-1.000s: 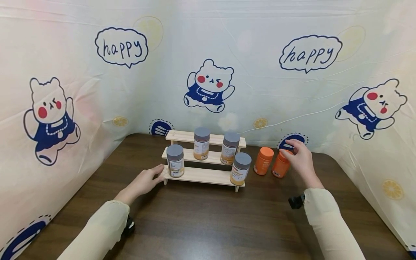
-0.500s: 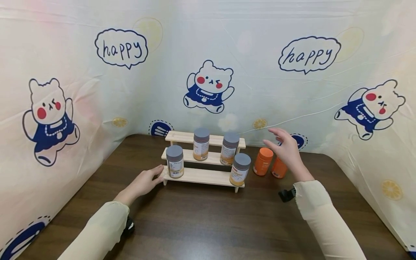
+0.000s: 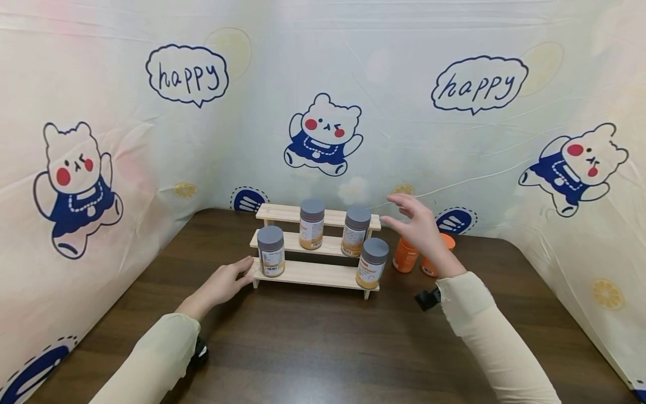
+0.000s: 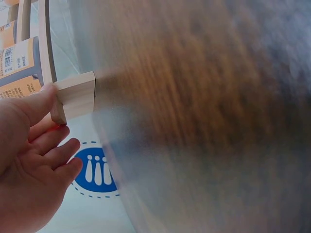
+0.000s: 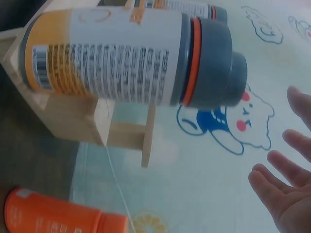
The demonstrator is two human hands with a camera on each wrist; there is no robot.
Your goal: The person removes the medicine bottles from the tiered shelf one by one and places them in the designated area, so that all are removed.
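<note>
My left hand [image 3: 222, 286] pinches the left end of a three-tier wooden shelf rack [image 3: 313, 274]; in the left wrist view the thumb [image 4: 41, 103] lies on the bottom board. Several grey-lidded bottles stand upright on the rack: one bottle [image 3: 272, 261] at the bottom left, another bottle [image 3: 372, 272] at the bottom right, and two on the middle tier, a left one [image 3: 311, 231] and a right one [image 3: 355, 238]. With fingers spread and nothing held, my right hand [image 3: 421, 233] hovers in the air by the rack's right end. It partly hides two orange bottles, one [image 3: 405, 259] nearer the rack and another [image 3: 446, 242] farther right.
A dark brown wooden table [image 3: 313, 342] carries everything. Behind and on both sides hangs a pale patterned cloth [image 3: 393, 112] with cartoon bears. The rack's top tier [image 3: 282, 212] is a narrow board at the back.
My right hand has moved left, from over the right orange bottle to near the rack's right end. The left hand, rack and bottles stay where they were.
</note>
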